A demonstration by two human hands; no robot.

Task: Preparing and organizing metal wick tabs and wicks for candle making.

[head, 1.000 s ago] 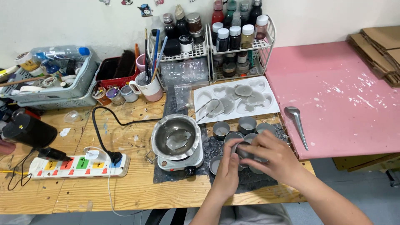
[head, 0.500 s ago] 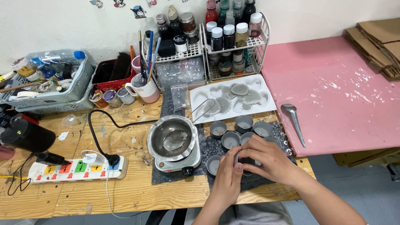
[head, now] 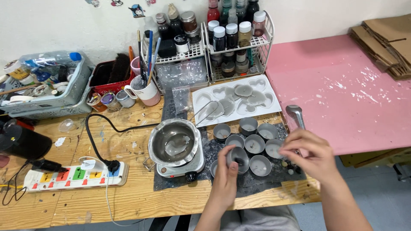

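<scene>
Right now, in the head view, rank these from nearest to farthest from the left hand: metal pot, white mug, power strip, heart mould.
Measured from the left hand, which holds a small grey cup:
1. Metal pot, just left of it on the hotplate.
2. Heart mould, behind, toward the racks.
3. White mug, back left.
4. Power strip, far left on the wood.

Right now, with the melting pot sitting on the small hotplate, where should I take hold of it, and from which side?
Probably by the wire handle, not the bowl. The melting pot sits in its hotplate, and the handle juts up and away toward the white heart mould, clear of the rim. Come from the right rear with the right hand; the left hand holds a small grey cup.
</scene>
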